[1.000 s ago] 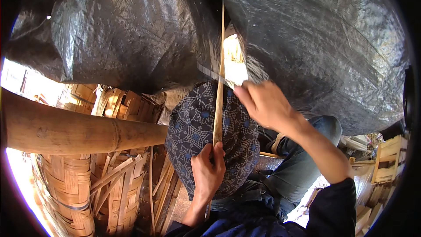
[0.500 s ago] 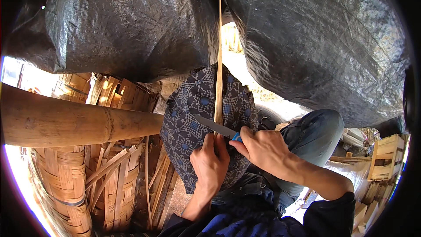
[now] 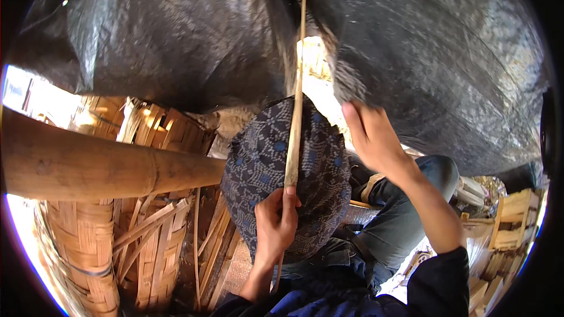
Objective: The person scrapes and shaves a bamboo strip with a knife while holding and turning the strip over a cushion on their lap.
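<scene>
Head view: the left hand grips a thin bamboo strip with closed fingers; the strip stands upright over a blue patterned cloth on the knee. The right hand hovers beside it, fingers spread, holding nothing visible. The shaving looks unfinished. A thick bamboo pole, woven baskets and a black tarp crowd close.

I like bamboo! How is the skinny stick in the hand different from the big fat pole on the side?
The thin strip is slender and flat-looking; the thick pole is round and far wider. The strip stands nearly upright, pinched in the left hand over a patterned cloth; the pole lies sideways, touched by neither hand. The strip looks pale, the pole darker brown. Both appear to be bamboo.
</scene>
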The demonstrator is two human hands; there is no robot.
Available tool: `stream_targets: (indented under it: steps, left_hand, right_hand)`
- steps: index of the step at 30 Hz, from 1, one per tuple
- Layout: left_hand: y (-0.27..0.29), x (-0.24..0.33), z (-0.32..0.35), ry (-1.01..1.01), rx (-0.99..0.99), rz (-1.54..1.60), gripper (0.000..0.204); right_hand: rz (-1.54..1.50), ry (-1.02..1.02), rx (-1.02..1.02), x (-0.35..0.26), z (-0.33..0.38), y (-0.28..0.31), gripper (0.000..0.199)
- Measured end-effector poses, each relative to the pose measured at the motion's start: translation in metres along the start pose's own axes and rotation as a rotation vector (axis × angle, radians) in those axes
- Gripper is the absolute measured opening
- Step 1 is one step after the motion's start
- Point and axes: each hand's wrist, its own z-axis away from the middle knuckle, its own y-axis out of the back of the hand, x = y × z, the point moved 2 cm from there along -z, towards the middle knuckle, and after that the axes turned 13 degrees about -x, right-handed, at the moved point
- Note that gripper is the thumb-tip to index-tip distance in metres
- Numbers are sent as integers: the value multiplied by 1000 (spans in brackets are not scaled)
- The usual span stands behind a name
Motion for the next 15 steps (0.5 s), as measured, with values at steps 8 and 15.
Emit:
stream_targets:
  steps: [8, 15]
  left_hand:
    - [13, 1, 4, 145, -195, 378, 42]
    - [5, -2, 5, 97, -146, 357, 41]
  right_hand:
    - [139, 9, -422, -36, 69, -45, 39]
    - [203, -38, -384, -37, 60, -48, 38]
